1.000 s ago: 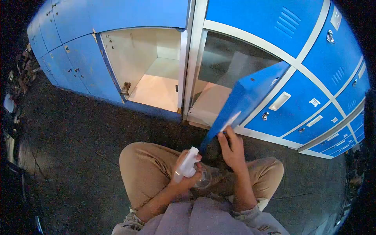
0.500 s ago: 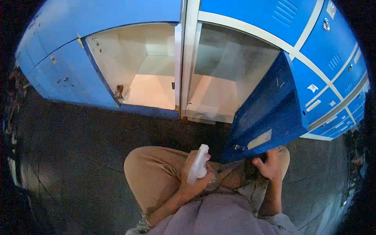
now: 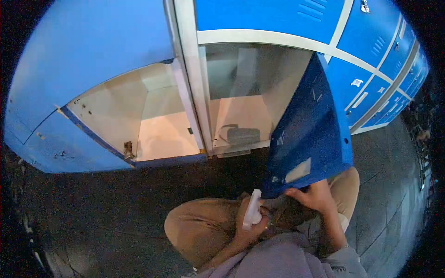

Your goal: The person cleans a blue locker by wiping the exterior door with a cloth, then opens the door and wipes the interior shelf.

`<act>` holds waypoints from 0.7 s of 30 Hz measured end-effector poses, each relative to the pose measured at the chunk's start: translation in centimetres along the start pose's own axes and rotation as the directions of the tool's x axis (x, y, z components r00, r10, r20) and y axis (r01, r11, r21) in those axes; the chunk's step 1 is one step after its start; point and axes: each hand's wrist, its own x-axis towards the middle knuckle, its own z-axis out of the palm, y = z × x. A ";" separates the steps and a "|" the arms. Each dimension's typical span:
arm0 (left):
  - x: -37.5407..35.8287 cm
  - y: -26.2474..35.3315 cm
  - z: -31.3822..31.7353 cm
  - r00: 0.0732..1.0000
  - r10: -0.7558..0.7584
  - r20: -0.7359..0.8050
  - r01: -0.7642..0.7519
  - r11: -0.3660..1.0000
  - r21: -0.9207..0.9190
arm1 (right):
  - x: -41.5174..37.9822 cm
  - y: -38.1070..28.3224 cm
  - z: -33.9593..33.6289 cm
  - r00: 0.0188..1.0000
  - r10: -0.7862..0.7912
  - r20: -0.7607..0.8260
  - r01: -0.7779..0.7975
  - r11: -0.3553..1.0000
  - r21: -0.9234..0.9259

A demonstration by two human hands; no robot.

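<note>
My left hand (image 3: 254, 227) is closed around a spray bottle (image 3: 252, 212) over my lap; its white trigger head shows, while most of the bottle is hidden by the hand. To the right, my right hand (image 3: 317, 197) grips the lower edge of an open blue locker door (image 3: 315, 134), thumb along the near side and fingers partly hidden behind it. A pale label (image 3: 299, 170) and a small lock (image 3: 276, 180) sit low on that door. Behind it is the open locker compartment (image 3: 241, 109), with a blurred dark grey shape at its front.
Left of the post (image 3: 187, 69) another compartment (image 3: 162, 132) stands open, a brown latch-like piece at its edge. Closed blue lockers (image 3: 357, 83) curve away on the right. My crossed legs (image 3: 199, 222) are on the dark tiled floor (image 3: 106, 204).
My view has shifted, so the lockers sit further left and my hands further right. My right hand has moved from just below the door onto its lower edge. The spray bottle stays in my left hand.
</note>
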 end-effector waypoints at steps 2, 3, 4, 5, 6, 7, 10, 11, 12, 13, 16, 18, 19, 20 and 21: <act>0.1 -1.8 0.1 0.976 -0.204 0.075 0.217 0.940 -0.264 | 0.9 -1.2 -0.2 0.998 0.021 0.062 -0.022 1.000 0.020; 0.0 -2.2 0.2 0.972 -0.219 0.087 0.235 0.917 -0.323 | 1.1 -1.5 -0.3 0.994 0.027 0.102 -0.031 0.999 0.032; -0.3 -2.2 0.6 0.997 -0.068 0.023 0.072 0.967 -0.246 | 1.0 -1.1 -0.2 0.996 0.026 0.089 -0.026 1.000 -0.003; -0.2 -2.1 0.7 1.000 0.003 0.008 -0.001 0.988 -0.151 | 0.7 -0.6 -0.2 0.997 0.026 0.074 -0.028 0.999 0.021; -0.2 -2.0 0.8 0.997 0.073 -0.006 -0.074 0.996 -0.054 | 0.4 0.0 -0.3 0.998 0.023 0.059 -0.026 0.999 0.047; 0.5 -2.0 0.6 0.999 0.053 0.013 -0.053 0.998 0.045 | 0.0 0.6 -0.7 0.999 0.018 0.047 -0.021 0.997 0.075; 1.0 1.3 1.4 0.983 0.184 -0.011 -0.182 0.979 0.089 | -0.6 3.7 -2.9 0.987 -0.133 0.094 0.128 0.990 0.050; 0.9 2.4 2.1 0.962 0.268 -0.040 -0.265 0.962 0.068 | -0.7 4.6 -3.6 0.982 -0.180 0.056 0.179 0.983 0.036; 1.0 2.1 2.8 0.981 0.179 -0.070 -0.183 0.981 -0.062 | -0.7 5.3 -4.1 0.972 -0.236 0.014 0.236 0.972 0.020; 0.8 1.6 3.6 0.991 0.091 -0.093 -0.108 0.974 -0.198 | -0.7 6.2 -4.5 0.955 -0.296 -0.025 0.296 0.955 0.004; 0.0 4.3 6.4 0.916 0.350 -0.197 -0.269 0.899 0.346 | -0.9 9.0 -5.4 0.927 -0.374 0.017 0.371 0.924 0.096; -0.9 6.3 8.4 0.931 0.306 -0.199 -0.221 0.907 0.357 | -1.0 10.1 -6.7 0.940 -0.329 0.088 0.321 0.942 0.092; -0.9 6.8 9.0 0.937 0.288 -0.197 -0.204 0.910 0.360 | -1.0 10.7 -7.1 0.935 -0.348 0.068 0.341 0.935 0.096; -0.4 6.9 9.6 0.888 0.431 -0.157 -0.295 0.799 0.525 | -1.0 11.4 -7.2 0.930 -0.364 0.053 0.357 0.928 0.103; -0.4 7.2 10.2 0.895 0.416 -0.163 -0.278 0.804 0.526 | -1.1 11.8 -7.3 0.926 -0.376 0.037 0.370 0.922 0.115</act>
